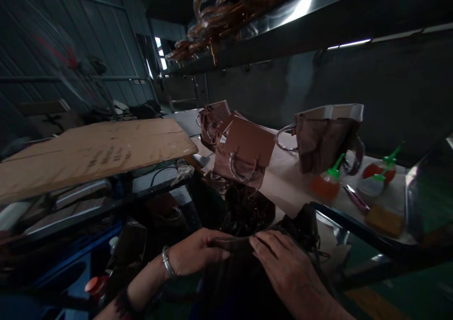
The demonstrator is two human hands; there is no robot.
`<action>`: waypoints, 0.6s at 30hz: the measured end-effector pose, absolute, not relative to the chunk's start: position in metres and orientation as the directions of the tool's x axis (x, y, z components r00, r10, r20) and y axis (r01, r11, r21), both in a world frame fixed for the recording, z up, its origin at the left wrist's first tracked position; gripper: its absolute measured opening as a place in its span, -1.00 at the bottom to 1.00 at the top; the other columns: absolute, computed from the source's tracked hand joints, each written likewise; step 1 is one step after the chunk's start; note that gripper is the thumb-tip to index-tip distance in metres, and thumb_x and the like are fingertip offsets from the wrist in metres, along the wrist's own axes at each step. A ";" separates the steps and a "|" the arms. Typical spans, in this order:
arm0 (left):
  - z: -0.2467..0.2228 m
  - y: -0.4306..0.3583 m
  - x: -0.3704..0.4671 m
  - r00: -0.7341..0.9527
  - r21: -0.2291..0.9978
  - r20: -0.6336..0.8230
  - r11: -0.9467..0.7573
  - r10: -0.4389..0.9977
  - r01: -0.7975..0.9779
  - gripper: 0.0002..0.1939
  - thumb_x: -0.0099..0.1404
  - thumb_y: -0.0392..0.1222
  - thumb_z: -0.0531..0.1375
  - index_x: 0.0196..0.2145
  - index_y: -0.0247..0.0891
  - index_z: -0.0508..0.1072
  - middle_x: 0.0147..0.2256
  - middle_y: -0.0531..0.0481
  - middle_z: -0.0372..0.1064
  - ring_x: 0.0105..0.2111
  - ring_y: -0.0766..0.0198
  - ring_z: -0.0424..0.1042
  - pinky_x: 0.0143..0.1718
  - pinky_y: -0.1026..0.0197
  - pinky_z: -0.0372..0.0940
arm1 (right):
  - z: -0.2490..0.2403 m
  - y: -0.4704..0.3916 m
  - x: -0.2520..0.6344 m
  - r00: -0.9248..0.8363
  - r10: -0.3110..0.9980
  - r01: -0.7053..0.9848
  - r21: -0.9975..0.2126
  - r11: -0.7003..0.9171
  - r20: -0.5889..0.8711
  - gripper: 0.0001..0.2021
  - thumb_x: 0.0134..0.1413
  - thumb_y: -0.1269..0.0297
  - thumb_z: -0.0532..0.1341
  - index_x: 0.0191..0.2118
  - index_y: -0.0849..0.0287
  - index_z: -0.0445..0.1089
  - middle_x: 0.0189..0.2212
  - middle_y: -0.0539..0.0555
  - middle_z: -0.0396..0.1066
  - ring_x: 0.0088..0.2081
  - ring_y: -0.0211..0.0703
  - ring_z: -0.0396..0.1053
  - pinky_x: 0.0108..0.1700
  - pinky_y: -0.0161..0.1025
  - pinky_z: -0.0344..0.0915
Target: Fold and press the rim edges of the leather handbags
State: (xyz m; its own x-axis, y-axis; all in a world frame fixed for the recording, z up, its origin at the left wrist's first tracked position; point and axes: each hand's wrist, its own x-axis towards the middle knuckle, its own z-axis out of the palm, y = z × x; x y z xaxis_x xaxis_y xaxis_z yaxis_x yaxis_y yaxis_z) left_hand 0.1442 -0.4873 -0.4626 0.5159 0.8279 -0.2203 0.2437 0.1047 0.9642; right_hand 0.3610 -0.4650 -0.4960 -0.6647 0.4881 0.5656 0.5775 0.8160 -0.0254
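Note:
A dark piece of bag material (pixel 235 273) lies low in the middle of the head view, its upper edge running between my two hands. My left hand (pixel 198 254) pinches that edge at its left end, thumb below and fingers above; a silver bangle is on the wrist. On the right end of the same edge, my right hand (pixel 279 258) has its fingers pressed together over the material. Dark, shiny bag parts (pixel 247 209) lie just beyond my hands. The lower part of the held piece is lost in shadow.
Brown handbags (pixel 244 145) stand on the table beyond, another bag (pixel 325 138) farther right. Squeeze bottles (pixel 324 185) with green tips and a yellow block (pixel 384 221) are at right. Cardboard (pixel 95 150) covers the left bench. Wrapped handles (pixel 212 20) lie on the overhead shelf.

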 end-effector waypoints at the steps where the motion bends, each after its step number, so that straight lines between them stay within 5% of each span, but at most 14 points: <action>1: -0.463 -0.487 0.142 0.501 0.962 -0.226 0.110 0.835 0.250 -0.57 0.11 -0.05 0.11 -0.07 -0.28 0.31 -0.24 0.02 0.36 -0.24 0.20 0.27 -0.19 0.25 0.15 | -0.496 -0.463 0.356 -0.665 0.484 0.569 -0.035 0.822 0.569 -0.73 0.06 0.49 0.00 -0.11 0.22 0.26 -0.22 0.12 0.31 -0.20 -0.14 0.23 -0.15 -0.19 0.22; 13: -0.475 -0.484 0.129 0.385 0.954 -0.175 0.059 0.906 0.294 -0.61 0.17 0.01 0.04 -0.17 -0.31 0.36 -0.38 0.03 0.34 -0.27 0.21 0.25 -0.20 0.27 0.14 | -0.490 -0.448 0.329 -0.597 0.697 0.661 -0.247 0.708 0.399 -0.97 0.01 0.36 0.09 -0.39 0.17 0.25 -0.44 0.06 0.25 -0.34 -0.10 0.19 -0.31 -0.16 0.16; 18: -0.479 -0.479 0.126 0.352 0.950 -0.199 0.092 0.915 0.298 -0.64 0.17 -0.04 0.06 -0.14 -0.30 0.34 -0.36 0.03 0.34 -0.28 0.24 0.24 -0.21 0.28 0.14 | -0.488 -0.447 0.321 -0.638 0.709 0.620 -0.344 0.705 0.300 -0.90 0.02 0.41 0.05 -0.47 0.15 0.24 -0.47 0.03 0.22 -0.37 -0.14 0.16 -0.33 -0.19 0.09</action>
